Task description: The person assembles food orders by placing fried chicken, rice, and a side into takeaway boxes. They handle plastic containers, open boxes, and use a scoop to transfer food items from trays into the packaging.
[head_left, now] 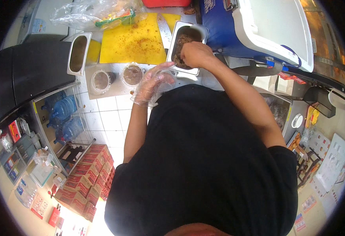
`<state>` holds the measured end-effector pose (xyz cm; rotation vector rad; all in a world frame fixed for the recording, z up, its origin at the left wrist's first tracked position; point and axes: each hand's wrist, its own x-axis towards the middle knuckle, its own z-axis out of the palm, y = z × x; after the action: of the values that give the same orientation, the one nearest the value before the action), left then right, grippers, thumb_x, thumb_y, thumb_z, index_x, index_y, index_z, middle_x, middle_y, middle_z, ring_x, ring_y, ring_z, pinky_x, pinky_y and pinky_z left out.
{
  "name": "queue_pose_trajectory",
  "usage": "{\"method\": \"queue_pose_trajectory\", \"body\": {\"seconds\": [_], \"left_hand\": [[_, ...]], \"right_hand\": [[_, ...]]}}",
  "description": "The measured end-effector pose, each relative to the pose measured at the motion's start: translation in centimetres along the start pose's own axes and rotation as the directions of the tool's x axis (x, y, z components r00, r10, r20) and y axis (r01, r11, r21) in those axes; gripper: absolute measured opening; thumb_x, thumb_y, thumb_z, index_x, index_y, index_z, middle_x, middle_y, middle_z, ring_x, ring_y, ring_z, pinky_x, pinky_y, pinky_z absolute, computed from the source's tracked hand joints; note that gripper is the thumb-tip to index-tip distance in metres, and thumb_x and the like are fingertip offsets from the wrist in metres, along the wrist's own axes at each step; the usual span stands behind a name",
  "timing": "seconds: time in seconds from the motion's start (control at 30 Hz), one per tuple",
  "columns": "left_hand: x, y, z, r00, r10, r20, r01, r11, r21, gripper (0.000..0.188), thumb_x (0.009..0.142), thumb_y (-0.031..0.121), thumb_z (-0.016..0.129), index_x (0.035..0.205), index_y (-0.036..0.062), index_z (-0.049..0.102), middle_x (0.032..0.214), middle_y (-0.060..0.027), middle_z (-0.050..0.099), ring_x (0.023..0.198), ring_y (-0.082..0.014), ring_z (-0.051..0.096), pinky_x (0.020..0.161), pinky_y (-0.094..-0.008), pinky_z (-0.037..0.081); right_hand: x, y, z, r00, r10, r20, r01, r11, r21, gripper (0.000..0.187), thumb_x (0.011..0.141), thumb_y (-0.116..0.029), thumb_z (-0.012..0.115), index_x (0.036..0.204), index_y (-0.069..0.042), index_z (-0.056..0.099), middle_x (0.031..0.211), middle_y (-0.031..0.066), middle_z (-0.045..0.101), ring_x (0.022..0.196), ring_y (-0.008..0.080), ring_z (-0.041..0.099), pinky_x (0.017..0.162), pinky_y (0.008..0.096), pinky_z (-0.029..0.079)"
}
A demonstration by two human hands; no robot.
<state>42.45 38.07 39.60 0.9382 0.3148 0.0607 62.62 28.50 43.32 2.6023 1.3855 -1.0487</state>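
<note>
My right hand (196, 54) reaches into a steel food pan (203, 32) that holds brown shredded food (183, 40). Its fingers are curled down at the food, and what they grip is hidden. A blurred pale grey shape (198, 32) shows at the pan's far end. My left hand (153, 84) wears a clear plastic glove; its fingers stretch toward the pan's near left corner, with nothing visible in them. Just left of it stands a round clear tub (132, 74) with brown contents, and farther left a second similar tub (102, 81).
Crumbs cover a yellow cutting board (131, 41), with a knife blade (164, 31) at its right. Another steel pan (78, 54) stands left, plastic bags (97, 15) behind. A blue cooler (231, 35) and a large dark blade (255, 70) are at right. Boxes (84, 177) are stacked lower left.
</note>
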Motion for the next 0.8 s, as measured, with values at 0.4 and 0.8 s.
{"method": "queue_pose_trajectory", "body": {"seconds": [0.4,0.8], "left_hand": [[-0.6,-0.9,0.9,0.996,0.05,-0.069,-0.054,0.997,-0.05,0.071,0.09,0.057,0.057,0.133,0.0018,0.046,0.135,-0.0129,0.048,0.096,-0.0237,0.062,0.087,-0.0371,0.05],[0.2,0.4,3.0,0.879,0.175,-0.444,-0.236,0.968,-0.086,0.06,0.096,0.053,0.048,0.131,0.0042,0.047,0.124,-0.0145,0.053,0.103,-0.0284,0.058,0.094,-0.0444,0.048]], "right_hand": [[-3.2,4.6,1.0,0.996,-0.037,-0.084,0.073,0.874,0.481,0.024,0.076,-0.017,0.067,0.098,-0.009,0.075,0.089,0.0129,0.072,0.087,0.026,0.069,0.082,0.0361,0.052],[-9.1,3.6,-2.2,0.921,0.025,-0.39,0.238,0.757,0.609,0.023,0.083,-0.011,0.063,0.101,0.001,0.071,0.083,0.0119,0.072,0.074,0.0195,0.067,0.072,0.0322,0.05]]}}
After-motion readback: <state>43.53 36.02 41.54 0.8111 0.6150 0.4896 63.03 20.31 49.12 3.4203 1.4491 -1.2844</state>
